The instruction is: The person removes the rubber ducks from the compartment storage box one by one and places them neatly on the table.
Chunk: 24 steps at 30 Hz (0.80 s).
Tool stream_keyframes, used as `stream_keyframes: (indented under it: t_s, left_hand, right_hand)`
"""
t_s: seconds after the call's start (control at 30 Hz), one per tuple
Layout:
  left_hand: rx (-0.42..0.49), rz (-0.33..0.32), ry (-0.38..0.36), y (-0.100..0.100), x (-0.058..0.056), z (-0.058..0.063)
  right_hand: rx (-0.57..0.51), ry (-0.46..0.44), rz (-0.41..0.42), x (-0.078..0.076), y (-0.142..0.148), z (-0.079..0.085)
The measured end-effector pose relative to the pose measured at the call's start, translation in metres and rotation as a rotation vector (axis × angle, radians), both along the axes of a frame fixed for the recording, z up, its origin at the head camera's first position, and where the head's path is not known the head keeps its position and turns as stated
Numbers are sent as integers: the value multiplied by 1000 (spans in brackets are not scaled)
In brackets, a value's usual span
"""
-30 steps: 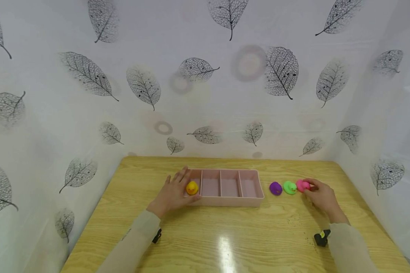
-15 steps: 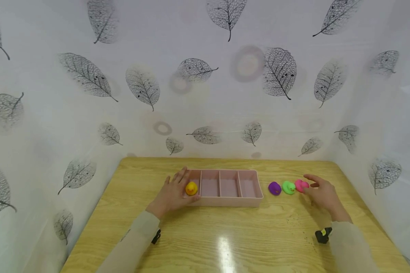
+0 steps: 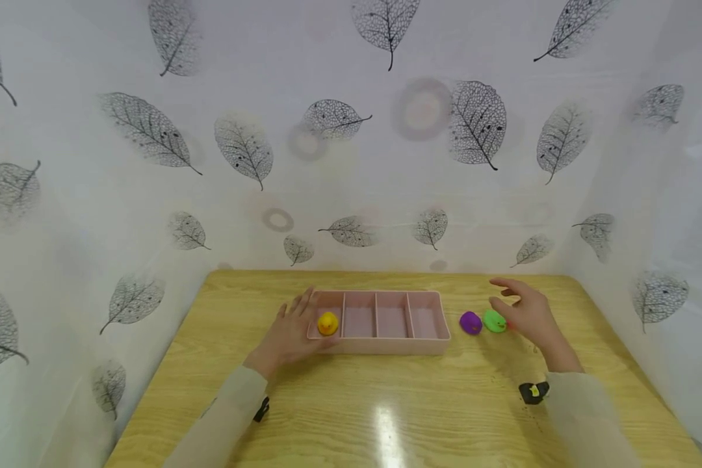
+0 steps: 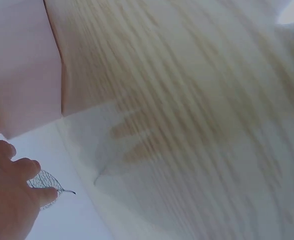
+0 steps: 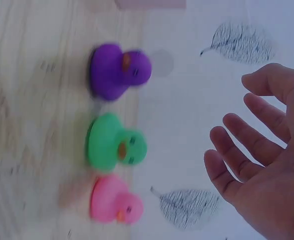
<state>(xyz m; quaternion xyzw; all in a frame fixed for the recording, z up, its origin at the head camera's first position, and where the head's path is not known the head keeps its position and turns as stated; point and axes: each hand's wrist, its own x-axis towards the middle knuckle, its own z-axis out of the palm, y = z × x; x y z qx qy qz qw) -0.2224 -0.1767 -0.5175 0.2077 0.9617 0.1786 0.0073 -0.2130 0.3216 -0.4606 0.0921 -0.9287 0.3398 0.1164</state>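
The pink divided tray (image 3: 386, 346) was touched at its left end by the unclenched left hand (image 3: 289, 335), while the empty, finger-spread right hand (image 3: 529, 317) was held near the purple toy duck (image 5: 106, 75), green toy duck (image 5: 103, 145) and pink toy duck (image 5: 108, 199) beside the tray, a pick-up by pinching seemingly being called for.

- pale wall covering (image 3: 351, 175), back and both sides
- dark skeleton-leaf prints (image 3: 478, 123), faint blurry rings (image 3: 402, 110) on it
- light wood-grain table (image 3: 322, 403), rounded far corners
- bright glare streak (image 3: 389, 432), front part of table
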Motion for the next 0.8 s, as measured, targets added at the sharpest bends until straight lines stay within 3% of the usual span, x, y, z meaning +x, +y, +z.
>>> stream_keyframes:
  t_s: [0.17, 0.37, 0.57, 0.8]
  left_hand:
    - [-4, 8, 10, -10, 2, -4]
    - [-7, 11, -32, -17, 3, -7]
    - [-38, 8, 16, -18, 1, 1]
    - [-73, -2, 17, -20, -3, 8]
  right_hand:
    - [-24, 16, 60, -6, -31, 5]
    - [-30, 0, 149, -12, -72, 7]
    - [-60, -20, 264, -16, -109, 7]
    - [-98, -29, 373, -16, -145, 6]
